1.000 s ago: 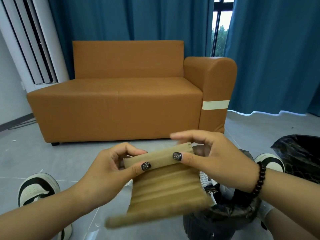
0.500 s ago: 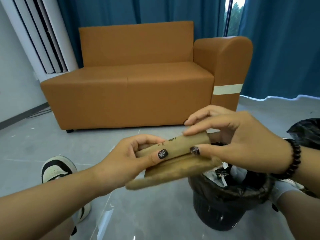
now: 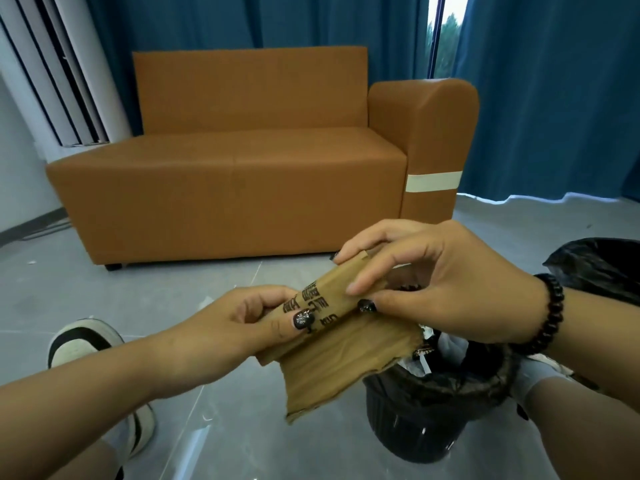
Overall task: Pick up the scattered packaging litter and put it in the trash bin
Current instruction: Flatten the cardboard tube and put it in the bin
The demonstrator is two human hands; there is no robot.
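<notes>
In the lower centre of the frame, the left hand and right hand each pinch an end of the rolled cardboard, probably making it small enough for the bin at lower right.

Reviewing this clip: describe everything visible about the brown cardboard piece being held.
The cardboard piece is brown, corrugated, ridged on its lower flap, with torn edges. Its upper part is folded or rolled over and bears black printed characters. It is held in the air, tilted, above and just left of the black-lined trash bin. The left hand pinches its left end; the right hand grips the upper right end.
</notes>
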